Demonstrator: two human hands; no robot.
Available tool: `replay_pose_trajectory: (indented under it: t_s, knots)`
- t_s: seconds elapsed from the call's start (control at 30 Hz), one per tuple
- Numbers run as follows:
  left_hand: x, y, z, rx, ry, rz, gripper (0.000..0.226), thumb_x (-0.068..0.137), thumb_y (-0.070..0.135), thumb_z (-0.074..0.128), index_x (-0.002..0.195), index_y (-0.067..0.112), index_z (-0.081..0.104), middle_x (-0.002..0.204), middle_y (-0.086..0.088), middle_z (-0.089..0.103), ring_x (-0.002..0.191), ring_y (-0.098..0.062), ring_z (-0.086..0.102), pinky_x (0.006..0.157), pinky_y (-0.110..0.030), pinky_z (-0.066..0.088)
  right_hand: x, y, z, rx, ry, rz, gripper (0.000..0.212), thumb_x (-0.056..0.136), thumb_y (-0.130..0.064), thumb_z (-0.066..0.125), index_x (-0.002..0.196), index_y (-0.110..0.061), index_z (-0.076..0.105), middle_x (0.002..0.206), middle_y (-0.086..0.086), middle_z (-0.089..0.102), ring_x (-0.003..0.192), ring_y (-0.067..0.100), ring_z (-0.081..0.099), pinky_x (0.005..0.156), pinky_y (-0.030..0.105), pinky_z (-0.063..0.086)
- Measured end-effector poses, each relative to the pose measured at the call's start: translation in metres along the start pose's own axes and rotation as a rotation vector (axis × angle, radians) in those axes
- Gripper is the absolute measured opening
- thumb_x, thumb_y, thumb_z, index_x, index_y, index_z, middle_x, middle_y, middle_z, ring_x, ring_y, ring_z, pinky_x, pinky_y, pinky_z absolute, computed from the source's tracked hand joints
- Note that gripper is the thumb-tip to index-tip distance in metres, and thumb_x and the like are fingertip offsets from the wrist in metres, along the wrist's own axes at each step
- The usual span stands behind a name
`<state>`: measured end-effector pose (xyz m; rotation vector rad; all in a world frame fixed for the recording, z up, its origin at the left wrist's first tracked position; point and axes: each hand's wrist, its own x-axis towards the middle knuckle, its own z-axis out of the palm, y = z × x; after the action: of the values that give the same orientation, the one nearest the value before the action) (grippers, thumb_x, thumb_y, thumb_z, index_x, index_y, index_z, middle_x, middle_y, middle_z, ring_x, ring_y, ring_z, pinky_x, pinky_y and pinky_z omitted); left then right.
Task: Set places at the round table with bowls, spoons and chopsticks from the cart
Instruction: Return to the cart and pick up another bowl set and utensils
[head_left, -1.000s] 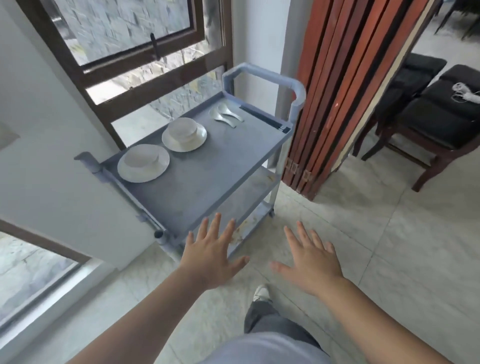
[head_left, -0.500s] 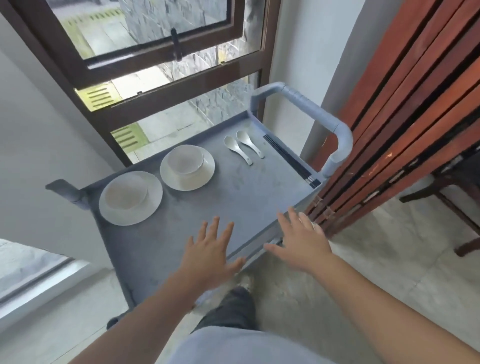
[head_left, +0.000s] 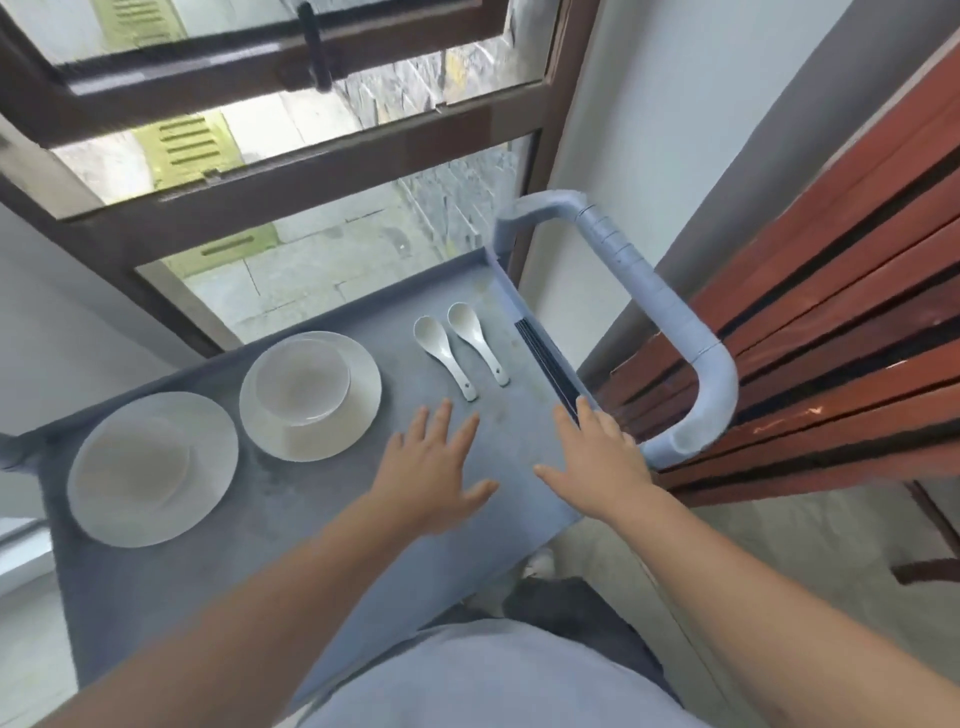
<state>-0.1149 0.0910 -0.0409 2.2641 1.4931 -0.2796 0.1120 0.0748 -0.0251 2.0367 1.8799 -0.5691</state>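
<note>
Bowls on plates (head_left: 293, 384) sit at the cart's (head_left: 208, 597) left; the left hand (head_left: 434, 467), fingers spread and empty, hovers just short of two spoons (head_left: 460, 351) whose handles point back toward it. The right hand (head_left: 592, 462), equally flat, is nearer the dark chopsticks (head_left: 545, 358) along the right rim.

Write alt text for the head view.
Both the left hand and right hand hover open over a grey cart holding two bowls on plates, two white spoons and dark chopsticks beside its handle.
</note>
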Motion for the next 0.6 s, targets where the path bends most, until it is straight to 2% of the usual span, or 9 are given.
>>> replay_pose_trajectory:
  t_s: [0.1,0.27,0.6]
  knots:
    - [0.029,0.01,0.004,-0.026,0.016,-0.061,0.089,0.082,0.075,0.031,0.154,0.033,-0.003,0.163,-0.006,-0.01,0.15,-0.032,-0.004,0.117,-0.051,0.016,0.022,0.01,-0.005,0.018,-0.053,-0.05,0.089,0.089,-0.06,0.049,0.154,-0.02,0.004,0.163,0.012,0.001,0.144,0.035,0.012,0.113,0.05,0.023]
    - [0.058,0.026,0.013,-0.027,0.02,-0.179,0.09,0.084,0.069,0.034,0.154,0.029,-0.005,0.16,-0.001,-0.026,0.149,-0.03,-0.01,0.118,-0.051,0.015,0.031,0.022,0.001,-0.049,-0.09,-0.172,0.091,0.089,-0.054,0.052,0.154,-0.011,0.005,0.162,0.019,0.004,0.143,0.036,0.013,0.113,0.047,0.024]
    - [0.064,0.046,0.024,-0.025,0.004,-0.253,0.09,0.088,0.062,0.039,0.156,0.018,-0.001,0.16,0.0,-0.026,0.15,-0.022,-0.009,0.119,-0.047,0.012,0.045,0.042,-0.007,-0.256,-0.063,-0.42,0.082,0.094,-0.047,0.05,0.15,0.003,0.017,0.157,0.027,0.019,0.14,0.037,0.026,0.114,0.044,0.026]
